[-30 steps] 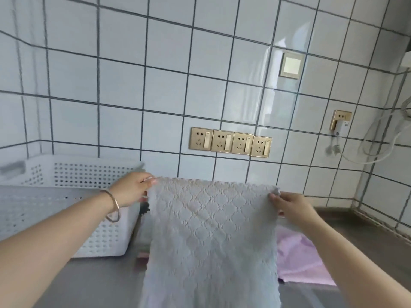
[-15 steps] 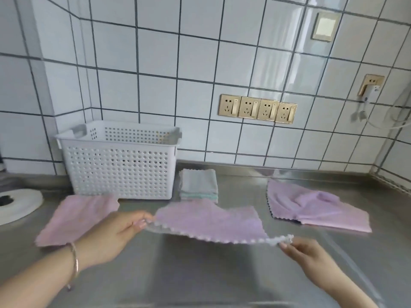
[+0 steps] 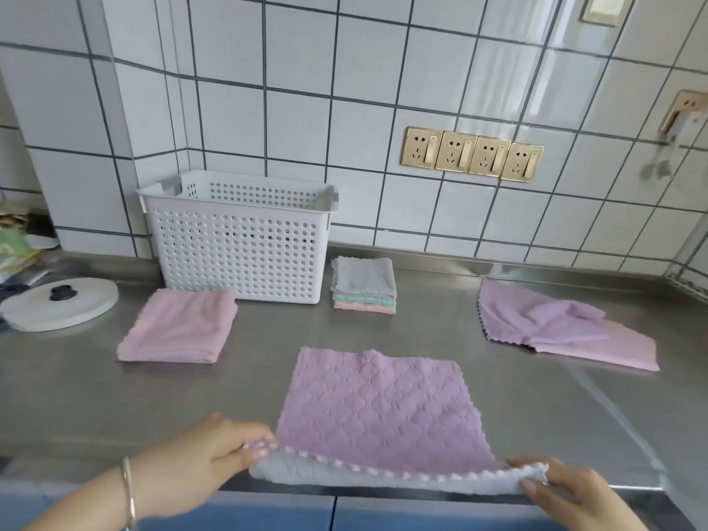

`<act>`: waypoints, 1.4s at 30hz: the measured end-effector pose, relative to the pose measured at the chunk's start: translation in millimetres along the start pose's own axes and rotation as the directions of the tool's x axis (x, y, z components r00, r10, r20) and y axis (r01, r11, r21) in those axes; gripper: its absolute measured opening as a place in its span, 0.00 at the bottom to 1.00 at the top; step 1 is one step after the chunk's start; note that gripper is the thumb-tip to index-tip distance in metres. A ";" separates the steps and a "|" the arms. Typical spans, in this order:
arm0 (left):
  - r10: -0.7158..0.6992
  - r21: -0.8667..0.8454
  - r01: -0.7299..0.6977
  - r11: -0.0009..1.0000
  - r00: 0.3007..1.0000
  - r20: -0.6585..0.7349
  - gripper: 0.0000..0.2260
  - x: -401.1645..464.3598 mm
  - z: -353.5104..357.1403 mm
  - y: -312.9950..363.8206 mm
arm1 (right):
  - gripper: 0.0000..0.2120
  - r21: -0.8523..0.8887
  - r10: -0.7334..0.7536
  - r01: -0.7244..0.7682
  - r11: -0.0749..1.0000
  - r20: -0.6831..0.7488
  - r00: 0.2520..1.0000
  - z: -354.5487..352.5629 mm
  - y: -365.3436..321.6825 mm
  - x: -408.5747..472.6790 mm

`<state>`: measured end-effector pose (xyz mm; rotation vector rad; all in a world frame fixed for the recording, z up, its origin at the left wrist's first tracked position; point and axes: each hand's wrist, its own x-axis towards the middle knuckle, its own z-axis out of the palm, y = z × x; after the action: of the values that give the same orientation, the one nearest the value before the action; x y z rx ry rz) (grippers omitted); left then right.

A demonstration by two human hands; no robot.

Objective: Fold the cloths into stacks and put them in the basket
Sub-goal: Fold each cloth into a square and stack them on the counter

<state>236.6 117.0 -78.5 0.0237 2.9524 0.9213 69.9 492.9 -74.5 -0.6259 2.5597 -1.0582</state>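
At the counter's point(image 3: 95, 408) front edge, a person's left hand point(image 3: 214, 454) and right hand point(image 3: 567, 492) each pinch a near corner of a purple cloth point(image 3: 379, 408), thumb above, fingers beneath, its grey underside showing. Spread flat behind the fingers, it looks light, limp and best gripped at corners. Farther back lie a pink cloth point(image 3: 180, 327), loose cloths point(image 3: 555, 327), a stack point(image 3: 364, 285) and the basket point(image 3: 241, 243).
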 end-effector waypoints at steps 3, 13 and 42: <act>-0.034 -0.054 0.037 0.998 0.998 0.043 0.12 12.2 -6.5 1.7 | 0.25 0.112 -0.008 0.014 0.994 -0.052 0.999 -6.7 -0.7 14.5; -0.362 -0.193 0.326 0.926 0.910 -0.201 0.16 111.6 -6.7 -18.4 | 0.11 0.144 0.115 -0.078 0.987 -0.270 0.956 12.8 -2.8 98.2; -0.418 0.269 0.582 0.767 0.773 -0.478 0.15 169.8 12.9 -28.3 | 0.15 0.033 0.337 -0.346 0.938 -0.327 0.883 33.9 -7.7 144.8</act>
<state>67.6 106.0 -112.3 -1.0224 3.1473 0.2407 -37.9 395.7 -107.7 0.0136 2.8237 -1.0761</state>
